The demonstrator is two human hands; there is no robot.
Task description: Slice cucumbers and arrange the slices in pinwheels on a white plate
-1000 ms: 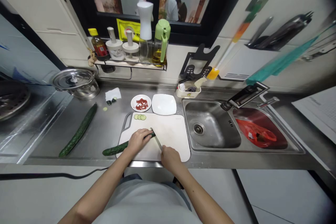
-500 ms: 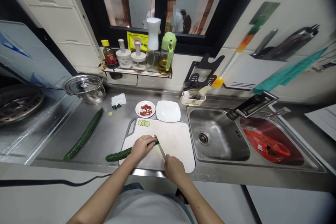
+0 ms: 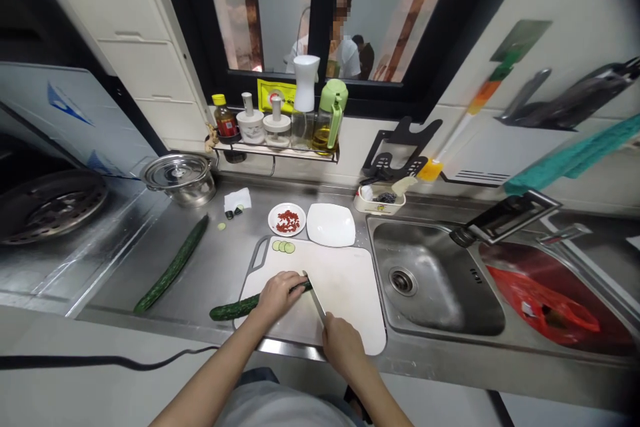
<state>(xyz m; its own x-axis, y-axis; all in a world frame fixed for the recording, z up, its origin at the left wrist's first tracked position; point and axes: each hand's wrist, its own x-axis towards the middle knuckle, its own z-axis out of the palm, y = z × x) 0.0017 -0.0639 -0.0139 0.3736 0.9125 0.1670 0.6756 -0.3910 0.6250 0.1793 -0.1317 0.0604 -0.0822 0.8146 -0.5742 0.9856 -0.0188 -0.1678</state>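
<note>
My left hand is closed over a dark green cucumber, which lies slantwise with its left end past the board's edge. In my right hand is the handle of a knife. The blade meets the cucumber's right end, close to my left fingertips. Beneath both lies a white cutting board with a grey edge. Several cucumber slices overlap near the board's upper left corner. A second, whole cucumber rests on the steel counter to the left.
Behind the board stand a small plate of red bits and a white square plate. A sink lies to the right, a lidded steel pot at the back left. Cucumber ends sit by a white paper. Bottles line a wall shelf.
My view has shifted, so the whole scene sits lower and slightly to the right. Both hands keep their holds on the cucumber and the knife, with the blade still at the cucumber's end.
</note>
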